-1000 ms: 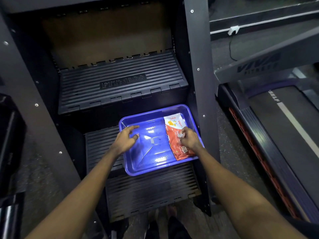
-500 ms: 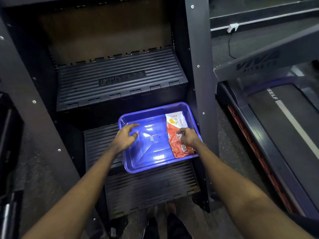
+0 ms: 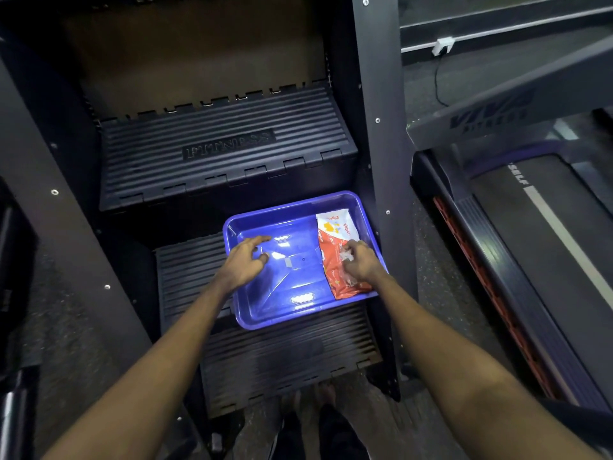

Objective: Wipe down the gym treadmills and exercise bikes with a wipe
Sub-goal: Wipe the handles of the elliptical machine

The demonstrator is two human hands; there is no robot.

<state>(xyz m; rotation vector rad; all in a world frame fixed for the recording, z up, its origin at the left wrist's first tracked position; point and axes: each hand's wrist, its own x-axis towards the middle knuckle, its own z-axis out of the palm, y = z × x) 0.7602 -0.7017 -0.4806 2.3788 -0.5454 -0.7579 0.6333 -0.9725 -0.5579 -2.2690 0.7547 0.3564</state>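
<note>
A blue plastic tray point(image 3: 285, 318) sits on the lower ribbed step of a black stair machine. An orange and white pack of wipes point(image 3: 335, 234) lies along the tray's right side. My right hand point(image 3: 363, 265) is on the pack and pinches a bit of white wipe at its opening. My left hand point(image 3: 243, 262) hovers over the tray's left edge with its fingers spread and relaxed, holding nothing. A treadmill point(image 3: 544, 227) with a dark belt and a white stripe stands to the right.
The upper step point(image 3: 225, 147) marked FITNESS rises behind the tray. Black side panels point(image 3: 378, 127) of the stair machine flank the steps. Dark equipment stands at the far left edge point(image 3: 13, 293). My feet point(image 3: 315, 423) stand on the speckled floor below the lower step.
My right hand's fingers have closed on a bit of white wipe at the pack's opening. My left hand has stayed over the tray's left edge, shifting only slightly.
</note>
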